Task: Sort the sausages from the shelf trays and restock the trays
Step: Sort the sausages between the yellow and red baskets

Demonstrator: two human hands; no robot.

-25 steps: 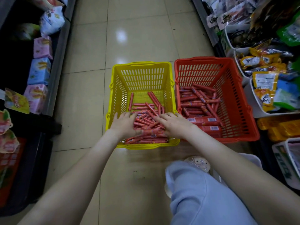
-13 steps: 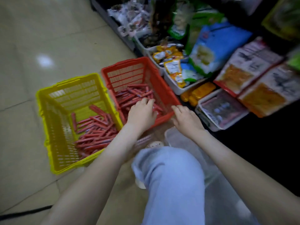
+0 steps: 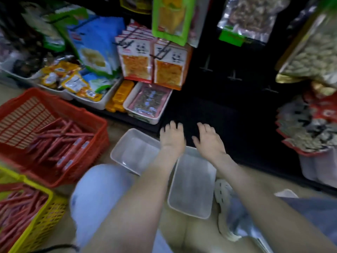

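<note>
Turning from the sorting to the shelf, I have my left hand (image 3: 172,137) and right hand (image 3: 207,141) stretched out side by side over the dark shelf (image 3: 218,114). Their fingers are spread and they hold nothing. A second ago both hands were down among the sausages in the yellow basket (image 3: 42,221). Half a second ago the left hovered over the red basket (image 3: 23,114).

The sausages (image 3: 60,141) now lie in those two baskets at my left, well apart from either hand. One clear tray (image 3: 131,154) sits on the floor under my left forearm and a second tray (image 3: 191,189) under my right. I see no sausages in either.

I judge the sorting paused or finished and restocking the step in hand: the trays must be filled and set back on the shelf. I cannot tell which basket feeds which tray.
</note>
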